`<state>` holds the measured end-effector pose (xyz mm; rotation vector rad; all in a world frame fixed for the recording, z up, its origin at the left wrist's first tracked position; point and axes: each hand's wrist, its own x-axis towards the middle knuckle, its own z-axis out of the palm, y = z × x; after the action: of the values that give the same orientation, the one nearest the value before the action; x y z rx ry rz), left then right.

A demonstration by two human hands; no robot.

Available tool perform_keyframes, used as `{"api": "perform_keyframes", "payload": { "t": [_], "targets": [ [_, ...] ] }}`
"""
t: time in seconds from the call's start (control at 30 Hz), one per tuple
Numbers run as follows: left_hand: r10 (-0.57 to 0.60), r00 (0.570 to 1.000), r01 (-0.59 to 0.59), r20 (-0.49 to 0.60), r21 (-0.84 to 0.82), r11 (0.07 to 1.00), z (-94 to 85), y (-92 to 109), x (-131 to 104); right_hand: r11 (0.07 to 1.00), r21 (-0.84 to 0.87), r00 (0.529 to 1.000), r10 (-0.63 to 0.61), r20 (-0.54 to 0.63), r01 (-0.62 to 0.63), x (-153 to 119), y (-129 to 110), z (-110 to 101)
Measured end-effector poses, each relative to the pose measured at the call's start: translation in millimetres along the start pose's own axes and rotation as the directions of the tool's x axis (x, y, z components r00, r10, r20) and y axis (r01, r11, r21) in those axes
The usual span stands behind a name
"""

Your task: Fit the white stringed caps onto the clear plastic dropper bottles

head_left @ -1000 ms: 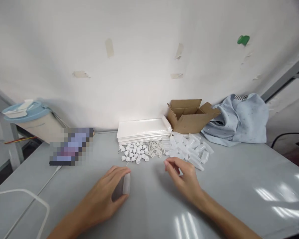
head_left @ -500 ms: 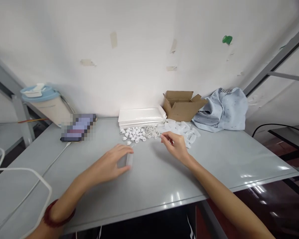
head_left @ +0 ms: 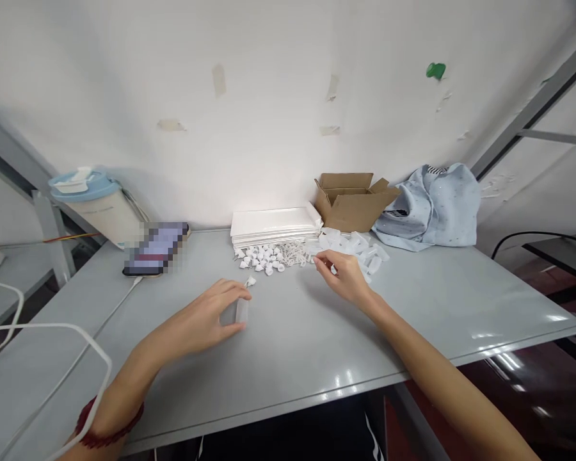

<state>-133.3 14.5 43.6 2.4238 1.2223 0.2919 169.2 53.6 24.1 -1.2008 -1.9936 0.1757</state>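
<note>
My left hand (head_left: 206,320) is curved around a small translucent plastic tube (head_left: 242,311), gripped between thumb and fingers just above the table. Beyond its fingertips lies a single white cap (head_left: 250,281), apart from the pile of white caps (head_left: 262,257). My right hand (head_left: 344,276) has thumb and forefinger pinched together at the edge of a heap of small white pieces (head_left: 294,253). Whatever is in that pinch is too small to make out. Behind the right hand, more translucent tubes (head_left: 374,264) lie in a loose heap.
A stack of white flat packs (head_left: 276,223) stands against the wall, beside an open cardboard box (head_left: 355,211) and a light blue cloth (head_left: 441,211). On the left are a phone (head_left: 158,246) with a white cable (head_left: 110,314) and a blue-lidded cup (head_left: 100,208).
The whole view has shifted slightly. My left hand has moved a little left with the tube. My right hand stays pinched by the small white pieces.
</note>
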Motion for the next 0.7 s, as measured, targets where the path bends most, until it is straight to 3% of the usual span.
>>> {"api": "perform_keyframes", "payload": {
  "t": [0.2,0.37,0.5,0.57,0.63,0.7],
  "targets": [
    [0.017,1.000,-0.016,-0.015,0.074,0.997,11.8,-3,3,0.999,-0.026,0.999,-0.044,0.025,0.045,-4,-7,0],
    [0.021,0.970,0.004,-0.241,0.105,0.994,22.3,-2,17,0.997,-0.032,0.997,-0.066,0.047,0.068,-4,-9,1],
    [-0.025,0.935,0.025,-0.355,-0.004,1.000,14.8,-2,17,0.997,-0.031,0.997,-0.066,0.039,0.067,-4,-7,1],
    [-0.044,0.962,0.027,-0.270,-0.066,0.997,6.7,-4,12,0.997,-0.030,0.997,-0.067,0.041,0.068,-4,-8,0],
    [-0.043,0.992,0.033,-0.115,-0.088,0.996,-0.6,-6,4,0.997,-0.034,0.996,-0.068,0.050,0.070,-5,-9,-1],
    [-0.038,0.999,0.039,0.007,-0.079,0.996,-4.6,-6,-2,0.996,-0.044,0.996,-0.073,0.056,0.075,-6,-10,-2]
  ]
}}
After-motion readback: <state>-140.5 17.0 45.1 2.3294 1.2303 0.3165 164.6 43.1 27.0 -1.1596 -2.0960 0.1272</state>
